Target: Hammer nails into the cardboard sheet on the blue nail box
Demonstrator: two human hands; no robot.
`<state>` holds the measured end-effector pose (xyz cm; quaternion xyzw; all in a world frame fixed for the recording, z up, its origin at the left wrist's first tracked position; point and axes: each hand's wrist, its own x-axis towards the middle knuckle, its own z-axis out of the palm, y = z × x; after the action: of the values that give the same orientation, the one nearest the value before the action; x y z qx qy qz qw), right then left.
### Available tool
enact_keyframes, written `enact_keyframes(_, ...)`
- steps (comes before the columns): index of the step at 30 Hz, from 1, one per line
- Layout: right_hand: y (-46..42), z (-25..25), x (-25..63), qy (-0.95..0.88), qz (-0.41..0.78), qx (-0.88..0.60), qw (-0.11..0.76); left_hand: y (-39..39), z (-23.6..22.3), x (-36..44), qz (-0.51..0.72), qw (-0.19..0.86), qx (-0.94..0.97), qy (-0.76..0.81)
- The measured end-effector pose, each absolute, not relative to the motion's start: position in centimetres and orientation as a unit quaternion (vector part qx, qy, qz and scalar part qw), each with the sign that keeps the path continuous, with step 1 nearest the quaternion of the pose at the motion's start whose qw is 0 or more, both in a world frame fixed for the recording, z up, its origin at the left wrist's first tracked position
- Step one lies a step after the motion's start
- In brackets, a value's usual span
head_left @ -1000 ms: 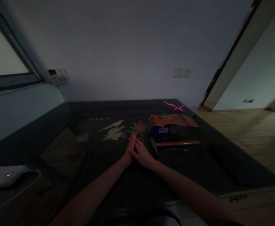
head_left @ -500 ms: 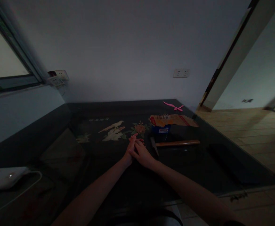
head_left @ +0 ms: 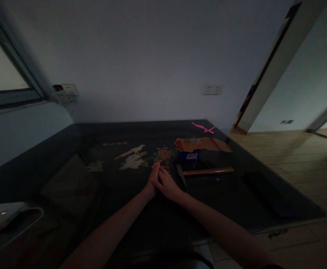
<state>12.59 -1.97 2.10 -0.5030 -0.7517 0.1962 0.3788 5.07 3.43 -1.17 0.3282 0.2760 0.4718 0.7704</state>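
Note:
My left hand (head_left: 152,178) and my right hand (head_left: 167,184) are clasped together over the dark table, fingers interlaced, with no object visible between them. Just to their right lies a hammer (head_left: 208,171), its metal head towards my hands and its wooden handle pointing right. Behind the hammer stands a small blue box (head_left: 190,155). A torn piece of brown and red cardboard (head_left: 209,143) lies over its top and stretches to the right. Several thin dark pieces (head_left: 191,140) rest in a row on that cardboard; they are too small to identify.
The dark glossy table (head_left: 141,228) bears a bird and flower picture. At its far right lies a pink tied strip (head_left: 205,129). A flat black item (head_left: 270,194) is near the right edge. On the left sits a white device (head_left: 1,216) with a white cable (head_left: 30,225).
The whole view has shifted slightly, with the table and wall sockets now a little further left. My hands stay clasped, and the hammer and box have not moved on the table.

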Motion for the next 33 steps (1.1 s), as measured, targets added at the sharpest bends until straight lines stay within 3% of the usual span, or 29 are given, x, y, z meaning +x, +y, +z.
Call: enact_keyframes(33, -1.8, 1.8, 12.6, -0.759, 0.191, -0.492, 0.381, 3.2, -0.2, 5.1, 0.470, 0.766, 0.320, 0.301)
